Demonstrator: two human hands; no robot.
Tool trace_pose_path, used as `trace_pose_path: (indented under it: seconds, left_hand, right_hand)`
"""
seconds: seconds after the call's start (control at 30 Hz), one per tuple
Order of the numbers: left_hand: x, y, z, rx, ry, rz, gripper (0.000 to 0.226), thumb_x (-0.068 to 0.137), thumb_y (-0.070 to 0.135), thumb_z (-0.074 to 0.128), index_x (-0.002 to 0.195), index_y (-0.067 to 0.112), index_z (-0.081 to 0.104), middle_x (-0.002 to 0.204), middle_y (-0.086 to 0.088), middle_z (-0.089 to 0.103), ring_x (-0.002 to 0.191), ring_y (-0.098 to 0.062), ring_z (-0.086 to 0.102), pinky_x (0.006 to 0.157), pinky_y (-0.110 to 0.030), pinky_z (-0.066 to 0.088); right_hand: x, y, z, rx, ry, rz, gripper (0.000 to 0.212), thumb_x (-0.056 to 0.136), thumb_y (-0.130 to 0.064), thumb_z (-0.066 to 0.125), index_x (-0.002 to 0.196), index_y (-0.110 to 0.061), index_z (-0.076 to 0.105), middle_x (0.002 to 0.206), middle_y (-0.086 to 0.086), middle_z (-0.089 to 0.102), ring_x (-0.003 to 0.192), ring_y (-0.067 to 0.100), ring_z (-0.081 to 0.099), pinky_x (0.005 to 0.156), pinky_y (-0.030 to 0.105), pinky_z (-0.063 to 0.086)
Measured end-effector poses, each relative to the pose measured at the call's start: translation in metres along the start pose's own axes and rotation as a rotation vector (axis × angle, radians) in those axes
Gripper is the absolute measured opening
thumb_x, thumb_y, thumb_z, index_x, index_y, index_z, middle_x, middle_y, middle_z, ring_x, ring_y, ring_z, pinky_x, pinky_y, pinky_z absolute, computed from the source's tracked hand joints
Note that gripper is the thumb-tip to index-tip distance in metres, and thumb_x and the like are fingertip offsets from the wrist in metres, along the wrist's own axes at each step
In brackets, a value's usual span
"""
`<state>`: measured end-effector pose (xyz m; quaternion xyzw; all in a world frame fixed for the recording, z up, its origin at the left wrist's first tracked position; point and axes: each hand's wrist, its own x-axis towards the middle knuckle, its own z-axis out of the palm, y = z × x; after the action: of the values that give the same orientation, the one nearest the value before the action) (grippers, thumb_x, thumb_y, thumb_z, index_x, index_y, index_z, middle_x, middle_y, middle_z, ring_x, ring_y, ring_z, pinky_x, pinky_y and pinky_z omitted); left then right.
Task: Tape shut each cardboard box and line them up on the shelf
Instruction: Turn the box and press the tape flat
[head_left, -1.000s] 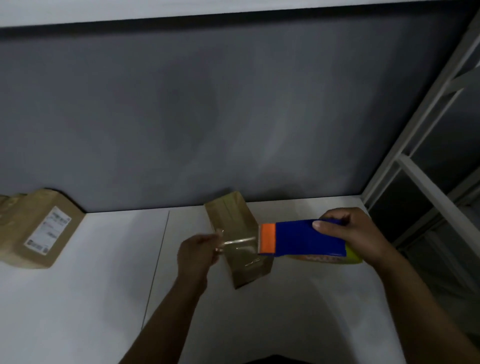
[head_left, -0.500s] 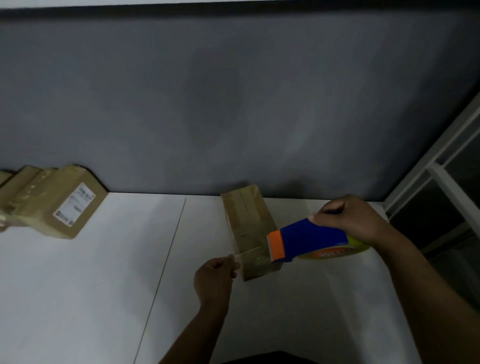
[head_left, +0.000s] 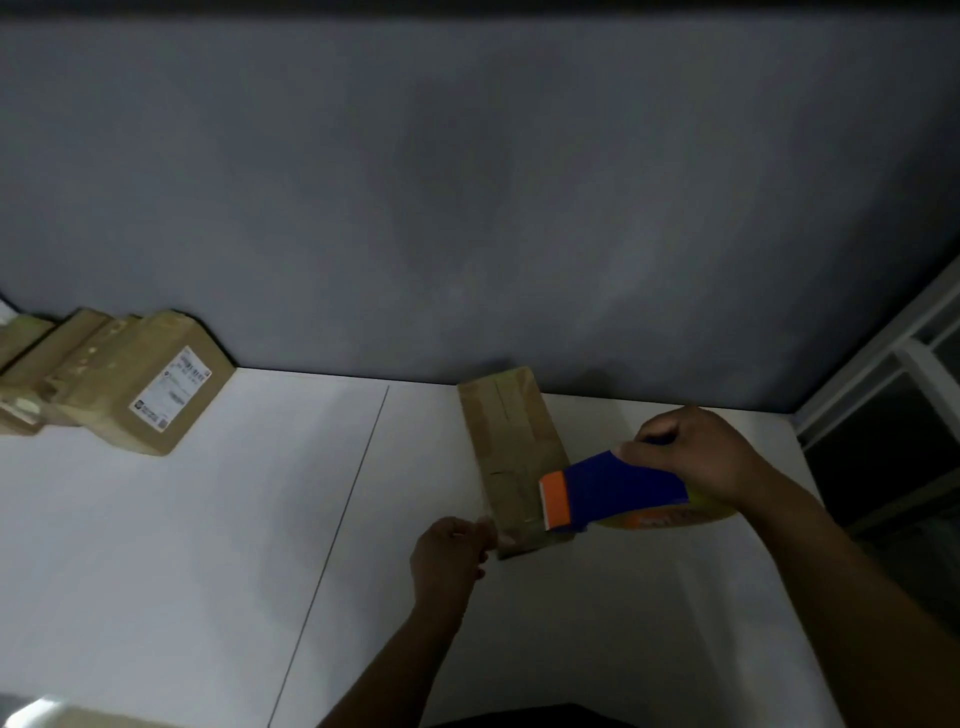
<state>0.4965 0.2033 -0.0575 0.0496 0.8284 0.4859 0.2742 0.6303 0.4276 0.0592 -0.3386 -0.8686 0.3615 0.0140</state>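
- Left hand (head_left: 449, 558): fingers curled, pinching what looks like the tape end (head_left: 488, 522) at the box's near left corner. Thin pinch; a slip could let the tape fold onto itself.
- Right hand (head_left: 685, 452): gripping the tape dispenser (head_left: 608, 491), orange edge over the near end of the cardboard box (head_left: 511, 447). A skewed pull could wrinkle the strip.
- Box lies mid-bench (head_left: 208, 545), unbraced; drag may slide it.
- Other boxes (head_left: 119, 379) far left, shelf (head_left: 883, 374) far right.

The box label (head_left: 171, 397) and tape-roll print (head_left: 670, 517) are unreadable.
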Motion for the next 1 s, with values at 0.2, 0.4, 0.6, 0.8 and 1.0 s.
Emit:
trace_pose_path:
  seconds: [0.2,0.4,0.6,0.8,1.0]
  left_hand:
    - [0.013,-0.009,0.008,0.158,0.047,0.043,0.029,0.084,0.05,0.062,0.088,0.022,0.057,0.081,0.001,0.07,0.07,-0.014,0.067,0.069,-0.038,0.059]
    - [-0.003,-0.009,0.007,0.165,0.144,0.234,0.025,0.088,0.028,0.065,0.11,0.016,0.062,0.105,-0.002,0.061,0.092,-0.012,0.061,0.07,-0.008,0.04]
    - [-0.018,0.01,0.021,0.036,0.049,0.421,0.032,0.094,0.019,0.057,0.125,0.017,0.058,0.119,0.014,0.052,0.1,0.006,0.053,0.075,0.007,0.033]
    - [-0.006,0.014,0.025,-0.013,0.015,0.408,0.032,0.098,0.015,0.048,0.128,0.009,0.056,0.116,0.016,0.058,0.098,0.017,0.054,0.085,-0.003,0.041]
    - [0.053,0.021,-0.003,0.377,-0.161,0.568,0.04,0.099,0.033,0.041,0.135,0.019,0.051,0.149,-0.005,0.038,0.126,-0.019,0.048,0.098,-0.018,0.036]
  right_hand:
    - [-0.003,0.001,0.012,0.11,-0.004,-0.016,0.028,0.085,-0.035,0.064,0.072,-0.012,0.071,0.068,0.006,0.069,0.063,0.013,0.067,0.066,0.038,0.056]
    - [-0.005,0.004,0.014,0.141,0.009,0.019,0.023,0.086,-0.034,0.064,0.071,-0.018,0.072,0.065,-0.001,0.069,0.059,0.006,0.066,0.058,0.026,0.053]
    - [-0.008,0.006,0.013,0.201,0.011,0.03,0.024,0.088,-0.029,0.063,0.07,-0.016,0.072,0.064,0.0,0.069,0.059,0.008,0.067,0.055,0.024,0.05]
    - [-0.018,0.001,0.019,0.266,0.005,0.057,0.024,0.089,-0.028,0.062,0.071,-0.016,0.071,0.064,-0.001,0.07,0.059,0.009,0.068,0.052,0.019,0.048]
    - [-0.023,-0.02,0.049,0.367,-0.033,0.017,0.032,0.088,-0.031,0.062,0.072,-0.005,0.071,0.062,0.008,0.067,0.058,0.012,0.066,0.052,0.018,0.047]
